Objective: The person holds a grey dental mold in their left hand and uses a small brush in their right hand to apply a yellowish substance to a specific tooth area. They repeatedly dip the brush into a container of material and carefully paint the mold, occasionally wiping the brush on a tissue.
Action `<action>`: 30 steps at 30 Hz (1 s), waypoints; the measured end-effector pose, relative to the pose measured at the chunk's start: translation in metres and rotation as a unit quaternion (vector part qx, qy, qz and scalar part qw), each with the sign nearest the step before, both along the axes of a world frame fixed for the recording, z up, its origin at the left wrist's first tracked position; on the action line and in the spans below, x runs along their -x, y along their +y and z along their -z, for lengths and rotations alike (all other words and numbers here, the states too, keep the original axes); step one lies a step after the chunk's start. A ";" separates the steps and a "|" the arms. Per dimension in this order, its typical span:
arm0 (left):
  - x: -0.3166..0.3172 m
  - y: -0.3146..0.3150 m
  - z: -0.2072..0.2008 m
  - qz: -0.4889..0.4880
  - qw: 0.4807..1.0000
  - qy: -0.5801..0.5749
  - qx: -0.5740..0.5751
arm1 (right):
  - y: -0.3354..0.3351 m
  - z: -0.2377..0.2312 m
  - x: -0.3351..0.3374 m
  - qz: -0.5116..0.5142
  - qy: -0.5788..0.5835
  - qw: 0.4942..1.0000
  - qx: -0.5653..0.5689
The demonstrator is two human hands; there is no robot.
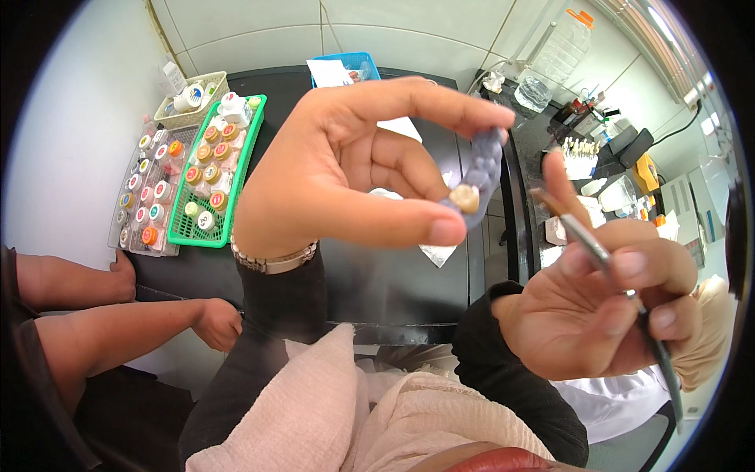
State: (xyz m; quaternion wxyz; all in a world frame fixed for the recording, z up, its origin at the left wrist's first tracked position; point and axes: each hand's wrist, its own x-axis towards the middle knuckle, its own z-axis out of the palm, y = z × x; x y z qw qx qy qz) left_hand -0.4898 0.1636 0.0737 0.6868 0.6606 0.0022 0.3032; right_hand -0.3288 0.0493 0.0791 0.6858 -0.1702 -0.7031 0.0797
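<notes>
My left hand is raised over the black table, its thumb and index finger gripping a grey-blue dental model. On the model's near end sits a cream tooth crown, close to my thumb tip. To the right, my right hand pinches a thin brush with a metal ferrule and a dark handle. The brush's brown tip points up and left toward the model, apart from it. Part of the model is hidden behind my left fingers.
A green basket of small jars stands at the left, beside a clear tray of more jars and a cream basket. A blue basket stands at the back. Another person's arms rest at the left edge. A side counter holds bottles and tools.
</notes>
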 end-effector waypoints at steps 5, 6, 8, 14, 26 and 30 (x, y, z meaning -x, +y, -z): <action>-0.009 -0.010 0.002 -0.171 0.977 -0.083 -0.095 | 0.005 0.000 -0.001 0.020 0.151 0.988 -0.006; -0.012 -0.011 0.003 -0.201 0.969 -0.097 -0.111 | 0.007 -0.001 -0.003 0.015 0.166 0.986 0.009; -0.013 -0.014 0.002 -0.254 0.950 -0.112 -0.142 | 0.008 -0.001 -0.004 0.012 0.205 0.978 0.045; -0.017 -0.022 0.000 -0.317 0.921 -0.116 -0.195 | 0.016 0.000 0.001 0.006 0.230 0.971 0.058; -0.022 -0.033 0.000 -0.297 0.927 -0.114 -0.198 | 0.026 0.004 0.004 -0.029 0.209 0.977 0.036; -0.021 -0.032 -0.002 -0.281 0.929 -0.119 -0.210 | 0.026 0.004 0.002 -0.036 0.200 0.979 0.026</action>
